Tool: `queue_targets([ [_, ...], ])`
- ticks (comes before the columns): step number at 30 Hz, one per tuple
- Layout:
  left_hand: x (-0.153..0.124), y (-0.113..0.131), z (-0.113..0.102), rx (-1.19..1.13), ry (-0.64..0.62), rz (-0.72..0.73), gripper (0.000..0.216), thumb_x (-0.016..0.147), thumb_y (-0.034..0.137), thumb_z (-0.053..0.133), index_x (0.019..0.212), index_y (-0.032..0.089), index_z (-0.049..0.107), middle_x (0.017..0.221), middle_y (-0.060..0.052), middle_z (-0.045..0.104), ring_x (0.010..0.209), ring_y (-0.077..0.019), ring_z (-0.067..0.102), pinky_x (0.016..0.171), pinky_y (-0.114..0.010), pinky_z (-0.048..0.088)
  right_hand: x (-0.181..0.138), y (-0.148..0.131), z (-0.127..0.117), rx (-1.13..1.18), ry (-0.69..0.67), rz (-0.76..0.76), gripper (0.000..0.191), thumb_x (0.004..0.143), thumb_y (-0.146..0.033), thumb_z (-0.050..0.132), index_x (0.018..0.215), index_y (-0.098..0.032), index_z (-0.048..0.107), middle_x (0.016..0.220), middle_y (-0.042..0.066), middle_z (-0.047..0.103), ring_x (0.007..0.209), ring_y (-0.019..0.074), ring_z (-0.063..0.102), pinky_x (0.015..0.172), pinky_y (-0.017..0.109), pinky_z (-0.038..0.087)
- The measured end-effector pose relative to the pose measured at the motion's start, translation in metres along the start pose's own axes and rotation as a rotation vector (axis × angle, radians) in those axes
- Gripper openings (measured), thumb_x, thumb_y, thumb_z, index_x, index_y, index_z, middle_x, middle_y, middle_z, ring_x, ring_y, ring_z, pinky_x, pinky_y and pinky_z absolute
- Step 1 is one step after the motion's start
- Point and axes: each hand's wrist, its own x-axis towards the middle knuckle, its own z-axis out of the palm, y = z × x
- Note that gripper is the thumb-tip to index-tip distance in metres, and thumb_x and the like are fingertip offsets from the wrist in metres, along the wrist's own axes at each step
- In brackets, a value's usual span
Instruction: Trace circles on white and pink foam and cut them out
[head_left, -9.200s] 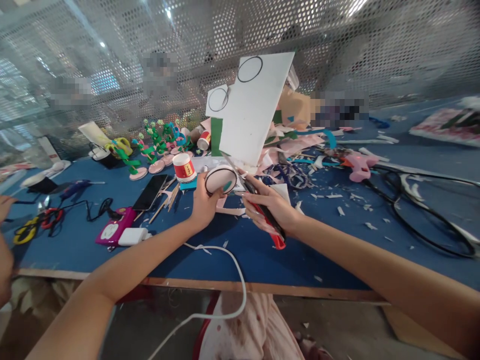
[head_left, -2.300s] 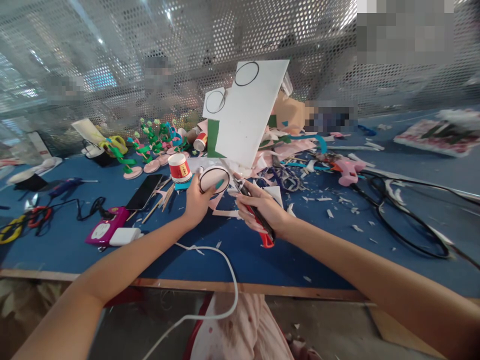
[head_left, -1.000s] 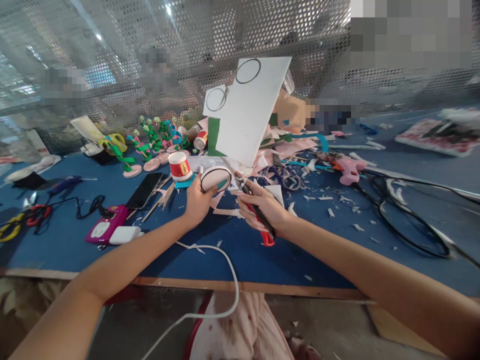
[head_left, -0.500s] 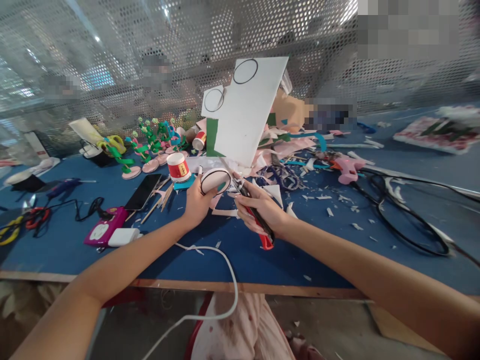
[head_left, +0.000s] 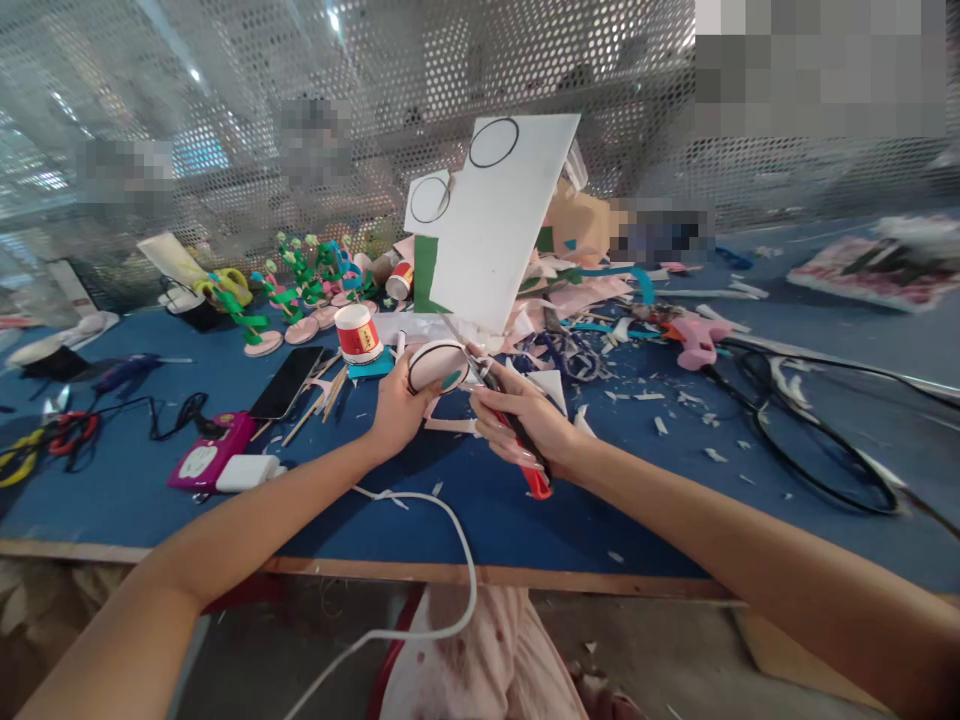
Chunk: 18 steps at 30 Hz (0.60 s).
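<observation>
**A:** What does the head view show in the hands?

**B:** The left hand (head_left: 397,410) pinches a round piece (head_left: 439,365), flat and white with a thick black outline. The thumb lies on its face and the fingers curl behind it. The right hand (head_left: 525,425) has its fingers wrapped tight around the red-and-black handles of the scissors (head_left: 520,443). Their thin metal blades point up at the round piece's right edge.

**A:** And the white sheet (head_left: 495,230)?

**B:** It is stiff and smooth and stands tilted above both hands, with two more black circles drawn near its top. Its lower end meets the round piece. I cannot tell whether the two are joined.

**A:** Where is all this over the bench (head_left: 487,520)?

**B:** It is held above the middle, a little back from the near edge. The top is blue and matte with a wooden front lip.

**A:** Is there room to move?

**B:** The blue strip between the hands and the near edge is mostly bare, crossed only by a white cable (head_left: 457,530) that droops over the lip. Toward the far edge there is a heap of pink, green and white offcuts (head_left: 577,285). To the left stand a paper cup (head_left: 358,334) and a dark phone (head_left: 289,383). To the right lie white scraps (head_left: 660,425), a pink glue gun (head_left: 697,338) and a black cable loop (head_left: 810,440).
</observation>
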Motion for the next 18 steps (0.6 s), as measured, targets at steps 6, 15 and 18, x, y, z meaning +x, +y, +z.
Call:
queue_targets([
  [6, -0.0024, 0.0022, -0.0007, 0.071, -0.026, 0.055, 0.041, 0.077, 0.030, 0.071, 0.113, 0.016, 0.060, 0.105, -0.007, 0.072, 0.096, -0.0229, 0.066, 0.088, -0.034, 0.051, -0.0004, -0.0009, 0.0010, 0.020, 0.007, 0.000, 0.071, 0.089, -0.013, 0.048, 0.153, -0.026, 0.022, 0.049, -0.011, 0.045, 0.027, 0.0071, 0.028, 0.022, 0.013, 0.027],
  [15, -0.0041, 0.0030, -0.0001, 0.077, -0.082, 0.025, 0.044, 0.077, 0.039, 0.071, 0.112, 0.015, 0.060, 0.112, -0.012, 0.070, 0.108, -0.0292, 0.065, 0.095, -0.040, 0.050, -0.0001, -0.0001, -0.0001, 0.019, 0.011, 0.002, 0.072, 0.088, -0.015, 0.051, 0.153, -0.026, 0.022, 0.049, -0.011, 0.045, 0.027, 0.0071, 0.029, 0.022, 0.013, 0.028],
  [18, -0.0037, 0.0044, -0.0006, 0.099, -0.100, 0.015, 0.045, 0.077, 0.037, 0.070, 0.115, 0.015, 0.059, 0.113, -0.012, 0.070, 0.112, -0.0300, 0.064, 0.098, -0.042, 0.049, 0.0001, -0.0003, -0.0005, 0.022, 0.017, 0.008, 0.071, 0.088, -0.014, 0.050, 0.153, -0.025, 0.023, 0.049, -0.011, 0.045, 0.027, 0.0070, 0.029, 0.022, 0.013, 0.028],
])
